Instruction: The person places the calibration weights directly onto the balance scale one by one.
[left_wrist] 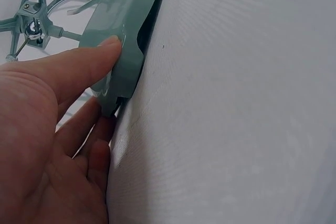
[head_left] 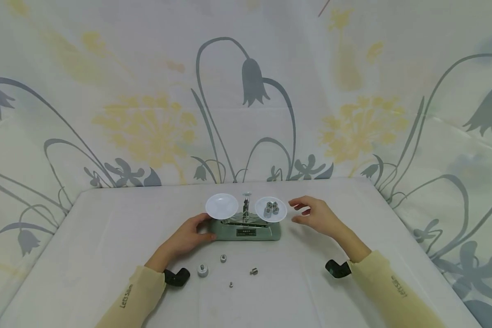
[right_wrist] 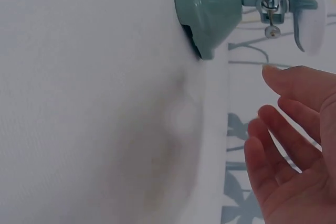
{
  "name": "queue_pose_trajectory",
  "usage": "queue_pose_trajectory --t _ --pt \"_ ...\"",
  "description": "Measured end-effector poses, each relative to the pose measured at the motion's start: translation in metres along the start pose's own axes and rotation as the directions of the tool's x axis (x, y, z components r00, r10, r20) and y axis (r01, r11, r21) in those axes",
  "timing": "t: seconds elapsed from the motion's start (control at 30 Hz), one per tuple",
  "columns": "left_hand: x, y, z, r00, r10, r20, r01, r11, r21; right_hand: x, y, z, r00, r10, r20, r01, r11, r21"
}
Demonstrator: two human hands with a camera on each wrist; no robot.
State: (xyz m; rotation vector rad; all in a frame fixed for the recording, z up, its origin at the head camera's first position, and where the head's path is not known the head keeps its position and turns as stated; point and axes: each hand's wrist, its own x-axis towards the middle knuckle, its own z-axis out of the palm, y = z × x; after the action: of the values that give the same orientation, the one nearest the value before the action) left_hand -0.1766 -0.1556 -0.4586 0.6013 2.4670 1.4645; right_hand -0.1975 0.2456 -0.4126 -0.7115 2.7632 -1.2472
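flowered fabric is hanging behind a white-covered table, where a green balance is standing near the middle. a person's left hand is gripping its left end between thumb and fingers; the right hand, loosely parted and holding nothing, is hovering just beside the right pan and its metal weights. steadying well is likely calling for a light hold, nothing nudging the pan.

4 weights lie before the balance, more weights on its right pan.
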Motion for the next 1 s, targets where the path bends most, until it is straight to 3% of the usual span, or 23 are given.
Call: queue_pose_trajectory --t 0.27,0.5,0.7,1.0 --pt "0.002 0.002 0.0 1.0 -0.012 0.001 0.012 1.0 0.004 -0.002 0.002 0.021 0.999 0.037 0.028 -0.04 0.993 0.108" --pt "0.002 0.003 -0.001 1.0 -0.011 0.006 0.01 1.0 0.011 0.003 0.003 0.035 0.998 0.022 0.053 -0.032 0.977 0.213" --pt "0.002 0.002 -0.002 1.0 0.008 0.01 -0.008 1.0 0.003 0.009 0.002 0.049 0.997 0.022 0.07 -0.036 0.979 0.198" --pt "0.001 0.0 -0.005 1.0 -0.013 0.019 0.013 1.0 -0.002 0.011 -0.007 0.059 0.99 0.032 0.136 -0.062 0.973 0.223"
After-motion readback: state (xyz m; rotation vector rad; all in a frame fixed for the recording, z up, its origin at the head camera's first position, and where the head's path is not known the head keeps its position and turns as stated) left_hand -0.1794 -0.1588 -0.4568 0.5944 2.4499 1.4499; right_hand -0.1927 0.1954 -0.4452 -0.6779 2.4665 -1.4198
